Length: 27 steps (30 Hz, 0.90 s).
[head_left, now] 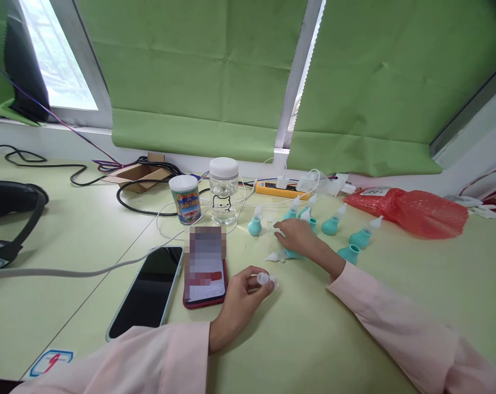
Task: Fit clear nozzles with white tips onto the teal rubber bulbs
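My left hand (243, 298) is closed on a small clear plastic nozzle part (263, 278), held by thumb and fingers just above the table. Farther forward, my right hand (296, 236) has its thumb and index finger around a small clear plastic piece (271, 225) on the table. Several teal bulb nasal aspirators lie about it. One upright aspirator (255, 223) with a clear tip is to the left of the right hand. Another lies on its side, its clear tip (275, 256) showing below the hand. An open teal bulb (350, 253) without a tip sits beside the right forearm.
A phone with a lit screen (209, 287) and a dark phone (147, 295) lie left of my left hand. Behind them stand a printed cup (185, 200) and a clear jar (224, 197). A power strip (281, 190), cables and a red plastic bag (412, 210) line the back.
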### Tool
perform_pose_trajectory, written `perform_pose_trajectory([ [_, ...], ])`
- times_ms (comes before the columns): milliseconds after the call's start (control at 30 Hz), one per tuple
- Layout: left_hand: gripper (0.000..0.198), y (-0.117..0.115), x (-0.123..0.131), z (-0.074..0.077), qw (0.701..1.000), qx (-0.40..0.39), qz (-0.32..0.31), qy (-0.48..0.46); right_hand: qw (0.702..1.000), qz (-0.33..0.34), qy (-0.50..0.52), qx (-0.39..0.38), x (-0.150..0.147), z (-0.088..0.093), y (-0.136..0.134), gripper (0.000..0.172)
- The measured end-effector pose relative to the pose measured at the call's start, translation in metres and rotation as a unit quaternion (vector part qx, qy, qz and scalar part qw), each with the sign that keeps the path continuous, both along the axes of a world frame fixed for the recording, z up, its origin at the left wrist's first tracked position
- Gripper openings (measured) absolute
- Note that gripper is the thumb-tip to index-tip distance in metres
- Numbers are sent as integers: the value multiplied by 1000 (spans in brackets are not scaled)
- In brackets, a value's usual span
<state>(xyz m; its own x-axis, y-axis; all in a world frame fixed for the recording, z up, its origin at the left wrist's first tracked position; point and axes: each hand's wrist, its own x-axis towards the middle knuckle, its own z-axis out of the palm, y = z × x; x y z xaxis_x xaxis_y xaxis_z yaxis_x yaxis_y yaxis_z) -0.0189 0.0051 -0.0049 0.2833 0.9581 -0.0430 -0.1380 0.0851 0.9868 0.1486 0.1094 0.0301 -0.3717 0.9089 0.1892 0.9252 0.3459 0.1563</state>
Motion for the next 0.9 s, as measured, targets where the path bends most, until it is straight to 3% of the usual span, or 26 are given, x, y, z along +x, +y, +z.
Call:
perform_pose_trajectory([
  [167, 17, -1, 0, 1, 1000, 10, 0, 5, 999, -17, 20, 46, 13, 28, -8, 28],
  [367, 17, -1, 0, 4, 1000, 2, -2, 12, 976, -58, 112, 176, 57, 59, -1, 28],
  [467, 16, -1, 0, 5, 1000, 0, -8, 9, 985, -85, 81, 124, 78, 58, 6, 30],
  [600, 17, -1, 0, 6, 1000, -12, -10, -5, 991, -107, 77, -20, 87, 37, 16, 33],
  [733, 22, -2, -1, 6, 999, -37, -5, -32, 990, -105, 76, -63, 84, 23, 22, 27],
  [800, 24, -2, -1, 7, 998, -45, -1, -44, 989, -104, 77, -66, 86, 30, 19, 22],
  [900, 22, -2, -1, 9, 998, -37, 2, -44, 989, -120, 88, -22, 90, 60, 1, 20],
])
